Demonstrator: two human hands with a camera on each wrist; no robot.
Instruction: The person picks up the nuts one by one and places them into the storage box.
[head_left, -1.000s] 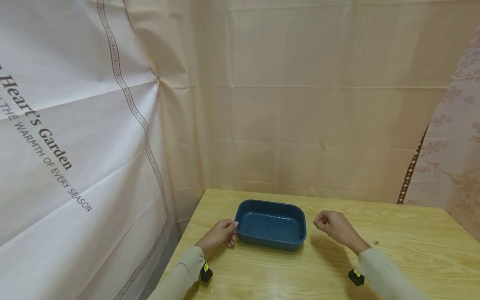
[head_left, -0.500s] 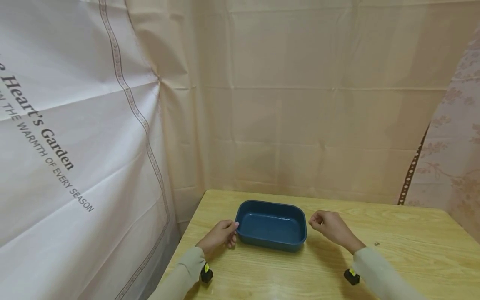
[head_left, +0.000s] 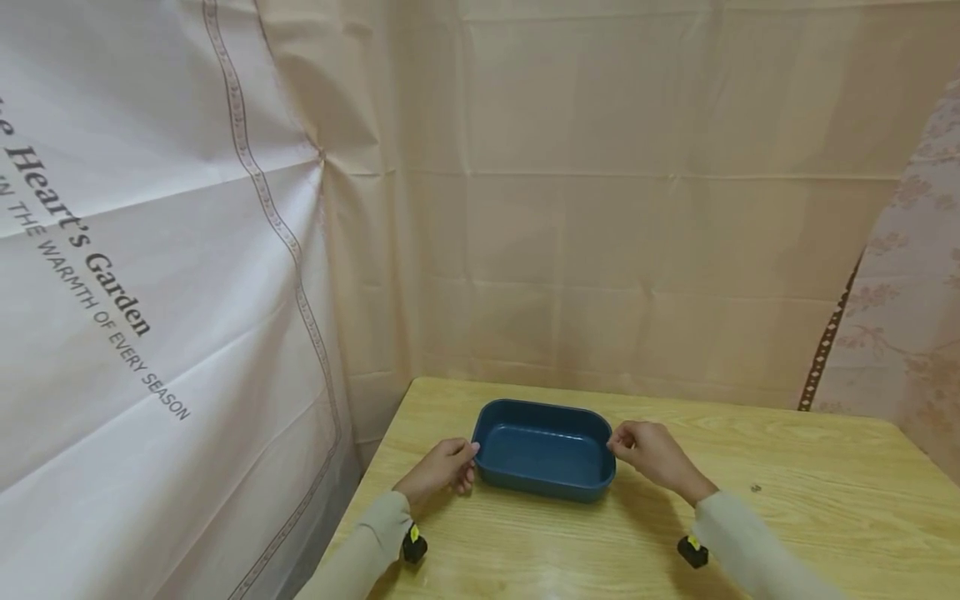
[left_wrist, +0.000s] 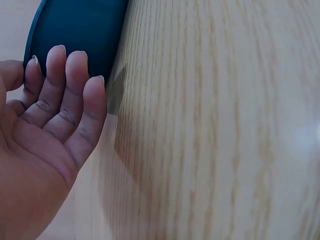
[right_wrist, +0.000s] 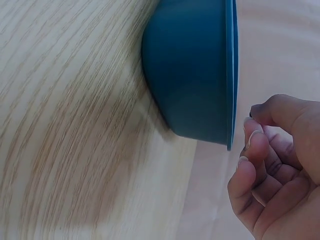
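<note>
A dark blue rectangular baking dish [head_left: 543,454] with rounded corners sits upright on the wooden table, with nothing visible inside. At its left end my left hand [head_left: 438,471] pinches the rim between thumb and forefinger. In the left wrist view, the other fingers of the left hand [left_wrist: 55,120] curl loosely against the dish's outer wall. My right hand [head_left: 651,454] is at the right end of the dish, fingers curled and thumb tip close to the forefinger. The right wrist view shows a small gap between the right hand [right_wrist: 280,165] and the dish's rim [right_wrist: 231,75].
A small metallic bit [head_left: 756,488] lies on the wooden table [head_left: 825,500], right of the dish. Beige cloth [head_left: 600,208] hangs behind the table. White printed cloth [head_left: 150,275] hangs on the left and floral cloth [head_left: 907,317] on the right.
My right hand has moved left, up to the right end of the dish. The left hand keeps its pinch on the left rim, and the dish has stayed in place.
</note>
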